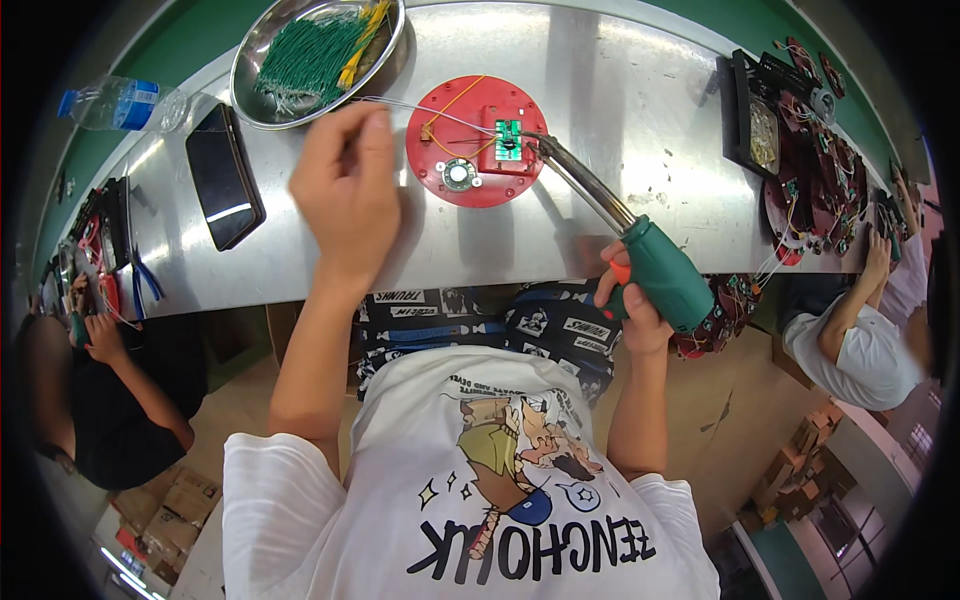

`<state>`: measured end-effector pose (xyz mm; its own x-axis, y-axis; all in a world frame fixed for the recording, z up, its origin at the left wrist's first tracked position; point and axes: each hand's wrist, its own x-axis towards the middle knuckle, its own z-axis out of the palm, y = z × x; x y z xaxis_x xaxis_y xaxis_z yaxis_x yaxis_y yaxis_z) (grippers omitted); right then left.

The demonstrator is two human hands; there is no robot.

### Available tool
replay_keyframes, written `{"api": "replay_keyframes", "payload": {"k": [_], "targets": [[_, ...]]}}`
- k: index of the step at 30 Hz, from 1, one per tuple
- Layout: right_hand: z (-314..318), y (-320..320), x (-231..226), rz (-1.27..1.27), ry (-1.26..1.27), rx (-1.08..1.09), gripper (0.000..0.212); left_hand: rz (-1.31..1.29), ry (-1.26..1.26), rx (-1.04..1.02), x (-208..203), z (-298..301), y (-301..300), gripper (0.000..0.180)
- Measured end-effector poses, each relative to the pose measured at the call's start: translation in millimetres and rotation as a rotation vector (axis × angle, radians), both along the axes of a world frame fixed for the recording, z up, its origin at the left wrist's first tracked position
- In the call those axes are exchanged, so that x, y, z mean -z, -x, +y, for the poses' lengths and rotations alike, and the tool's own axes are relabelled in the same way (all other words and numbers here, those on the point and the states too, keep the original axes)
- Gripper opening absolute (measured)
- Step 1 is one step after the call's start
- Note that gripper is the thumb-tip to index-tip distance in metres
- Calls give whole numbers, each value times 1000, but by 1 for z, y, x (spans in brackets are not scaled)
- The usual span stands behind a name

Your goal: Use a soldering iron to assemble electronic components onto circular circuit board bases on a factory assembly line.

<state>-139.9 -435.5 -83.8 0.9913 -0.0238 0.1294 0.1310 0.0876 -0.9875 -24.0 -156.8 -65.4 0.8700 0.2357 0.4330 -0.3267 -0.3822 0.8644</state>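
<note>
Right hand grasps green-bodied soldering iron: likely stiff, hot; hold behind metal barrel. Left hand curled, grip unclear.

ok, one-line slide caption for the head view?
Right hand holds a green-handled soldering gun, tip at the green board on a red disc.

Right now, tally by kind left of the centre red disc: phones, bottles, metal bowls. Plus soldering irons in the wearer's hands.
Phone: 1
Bottle: 1
Metal bowl: 1
Soldering iron, in the right hand: 1
Total: 4
</note>
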Motion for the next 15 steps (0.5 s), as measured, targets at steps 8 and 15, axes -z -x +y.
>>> {"api": "replay_keyframes", "payload": {"k": [8, 15], "targets": [[2, -5, -6, -45, 25, -21, 37, -241, -466, 286, -15, -17, 0, 11], [1, -6, -6, -76, 160, -29, 31, -233, -508, 316, 3, -19, -5, 13]]}}
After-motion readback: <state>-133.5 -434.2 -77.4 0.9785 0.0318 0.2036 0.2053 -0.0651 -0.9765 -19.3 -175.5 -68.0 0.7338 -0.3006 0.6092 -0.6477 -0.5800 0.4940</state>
